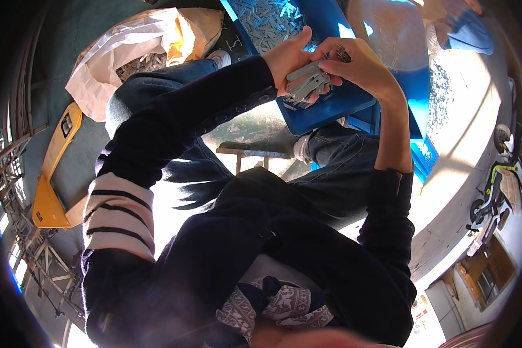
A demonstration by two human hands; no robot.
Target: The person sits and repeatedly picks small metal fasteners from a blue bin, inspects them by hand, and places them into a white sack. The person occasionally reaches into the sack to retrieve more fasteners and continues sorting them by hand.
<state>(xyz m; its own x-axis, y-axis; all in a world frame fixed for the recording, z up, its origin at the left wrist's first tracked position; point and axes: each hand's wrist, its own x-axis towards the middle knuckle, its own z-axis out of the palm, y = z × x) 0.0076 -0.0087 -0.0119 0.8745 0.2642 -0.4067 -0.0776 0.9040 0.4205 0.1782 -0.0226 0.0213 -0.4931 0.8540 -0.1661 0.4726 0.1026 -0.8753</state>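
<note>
Metal pieces gathered in hand; a loose heap remains in the tray.

The grey metal pieces [307, 83] lie above the near end of the blue tray [321, 120], across the left hand [286, 62], which is cupped open beneath them, thumb clear. The right hand [358, 62] curls closed around a bunch of similar pieces, its thumb at the stack. By appearance, one handful is gathered and partly aligned; the loose heap [267, 22] is unaligned. Farther left, the paper bag [113, 49] also contains pieces; whether these are finished or waiting cannot be determined.
</note>
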